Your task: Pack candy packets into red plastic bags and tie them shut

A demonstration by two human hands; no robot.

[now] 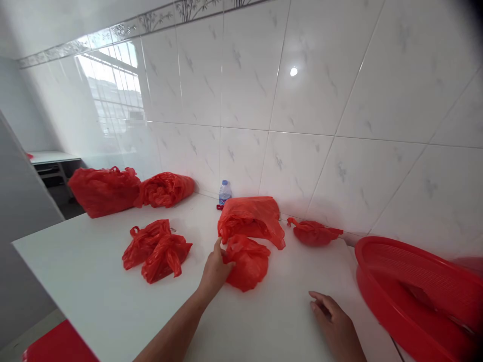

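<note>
My left hand point(216, 269) is at the left edge of a bunched red plastic bag point(249, 266), thumb on its near side and fingers on its far side, gripping it. Right behind that bag lies a larger red plastic bag point(251, 211), its crumpled opening facing me. Over the table to the right, my right hand point(334, 322) is open and holds nothing, fingers loosely bent with a gap between thumb and forefinger. A small tied red bag point(317, 234) rests by the wall, beyond my right hand.
Two tied red bags point(158, 251) sit left on the white table point(94, 276). Larger red bags point(107, 193) stand at the back left. A small plastic bottle point(225, 192) is against the tiled wall. A red basket point(377, 286) is at right, a red stool point(60, 344) below left.
</note>
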